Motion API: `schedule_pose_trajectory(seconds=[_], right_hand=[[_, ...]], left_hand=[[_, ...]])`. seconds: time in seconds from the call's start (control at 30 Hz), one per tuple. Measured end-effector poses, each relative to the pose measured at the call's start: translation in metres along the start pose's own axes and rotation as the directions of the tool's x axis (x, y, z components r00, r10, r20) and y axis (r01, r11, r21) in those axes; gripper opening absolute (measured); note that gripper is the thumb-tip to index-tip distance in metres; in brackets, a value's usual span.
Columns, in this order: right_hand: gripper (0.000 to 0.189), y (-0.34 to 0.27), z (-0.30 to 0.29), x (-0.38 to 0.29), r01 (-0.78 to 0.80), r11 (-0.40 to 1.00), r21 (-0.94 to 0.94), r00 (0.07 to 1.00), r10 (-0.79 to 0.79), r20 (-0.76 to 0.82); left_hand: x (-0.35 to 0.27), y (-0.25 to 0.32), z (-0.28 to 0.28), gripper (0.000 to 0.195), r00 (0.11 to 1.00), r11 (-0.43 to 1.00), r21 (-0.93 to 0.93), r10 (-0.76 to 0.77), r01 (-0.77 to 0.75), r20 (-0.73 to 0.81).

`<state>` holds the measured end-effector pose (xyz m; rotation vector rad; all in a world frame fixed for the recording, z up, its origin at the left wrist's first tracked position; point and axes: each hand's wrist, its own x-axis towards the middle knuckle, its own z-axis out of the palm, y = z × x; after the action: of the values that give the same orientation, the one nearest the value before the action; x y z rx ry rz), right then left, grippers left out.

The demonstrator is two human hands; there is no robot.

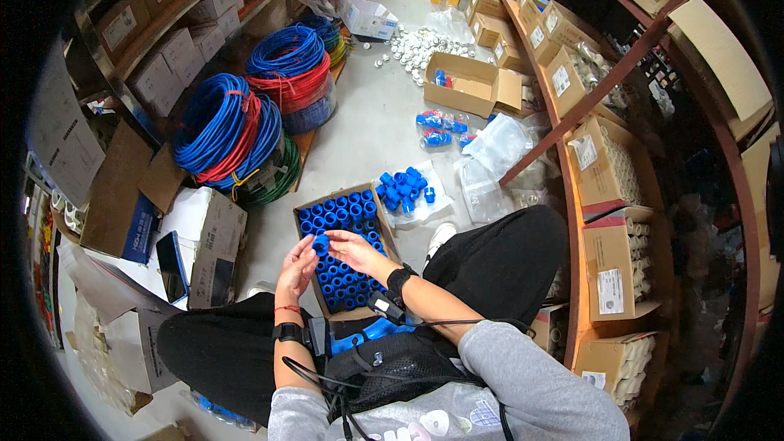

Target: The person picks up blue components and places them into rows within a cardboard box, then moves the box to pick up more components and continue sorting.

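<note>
Both my hands hold one blue plastic pipe fitting above an open cardboard box. My left hand grips the fitting from the left, and my right hand has its fingertips on the upper right side of it. Below, the box is lined with rows of similar blue fittings, openings facing up; my hands hide part of them. Beyond the box's right corner, a loose pile of blue fittings lies on a white plastic sheet on the floor.
Coils of blue and red cable stand at left, near a white carton and a phone. Ahead lie bagged blue and red parts, an open carton and scattered white pieces. Shelves with boxed fittings line the right.
</note>
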<state>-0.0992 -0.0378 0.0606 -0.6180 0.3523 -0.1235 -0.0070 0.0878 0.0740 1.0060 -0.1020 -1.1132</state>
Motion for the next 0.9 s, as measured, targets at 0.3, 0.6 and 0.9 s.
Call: schedule_pose_trajectory(seconds=[0.3,0.6,0.9], right_hand=[[0.035,-0.001,0.003,-0.003,-0.018,0.995,-0.096,0.999,0.014,-0.041],[0.043,0.020,-0.029,0.016,0.009,0.979,-0.201,0.971,-0.057,-0.232],[0.042,0.036,-0.064,0.036,-0.063,0.947,-0.315,0.883,-0.094,-0.459]], left_hand=[[0.009,-0.009,-0.004,0.041,0.997,0.999,-0.025,-0.039,0.038,-0.072],[0.025,-0.028,-0.015,0.037,0.976,0.985,0.015,-0.171,0.174,-0.132],[0.040,-0.042,-0.012,0.038,0.927,0.933,-0.050,-0.359,0.356,-0.106]])
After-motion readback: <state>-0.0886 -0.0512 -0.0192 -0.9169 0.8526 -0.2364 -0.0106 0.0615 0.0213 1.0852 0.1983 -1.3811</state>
